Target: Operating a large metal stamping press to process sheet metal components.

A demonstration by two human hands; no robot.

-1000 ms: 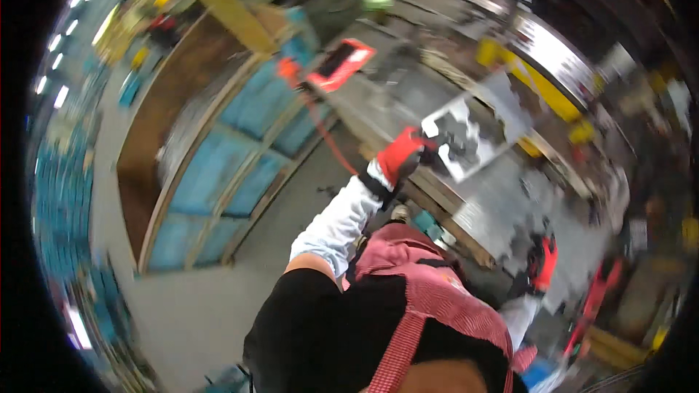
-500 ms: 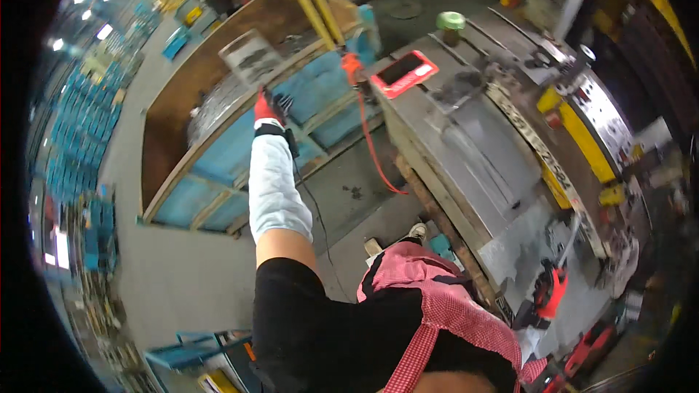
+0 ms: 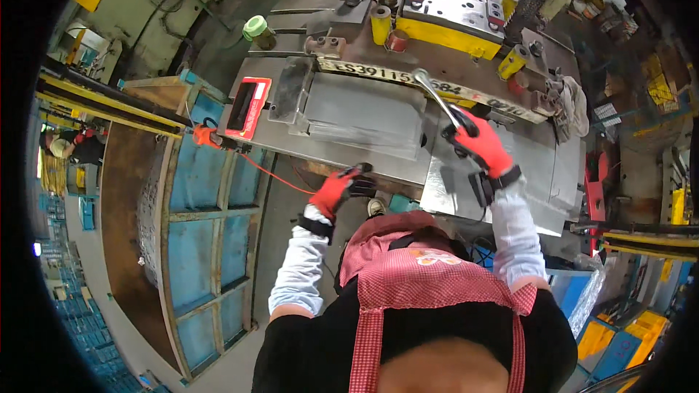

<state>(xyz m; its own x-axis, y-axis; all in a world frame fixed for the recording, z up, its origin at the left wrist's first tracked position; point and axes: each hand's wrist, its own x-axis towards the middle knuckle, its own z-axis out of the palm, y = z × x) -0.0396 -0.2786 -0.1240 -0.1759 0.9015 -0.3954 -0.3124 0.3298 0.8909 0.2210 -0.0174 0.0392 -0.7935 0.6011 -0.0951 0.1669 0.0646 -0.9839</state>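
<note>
My right hand, in a red and black glove, is closed around the dark handle of a tool with a silver rod. The rod slants up and left to a round, pale end. Beneath it lie smooth grey metal sheets on the press bed. My left hand, gloved the same way, hangs just off the bed's front edge, fingers loosely apart and holding nothing that I can see. A lettered bar runs behind the sheets.
A blue-sided bin stands at the left, beside a yellow post. On the bed's left end lie a red-framed device and a green-lidded jar. A yellow and silver die stands at the back. An orange cord hangs near the left hand.
My view has swung from the bin to the press bed. My left hand has come away from the bin's rim, and my right hand now shows with the silver-rod tool.
</note>
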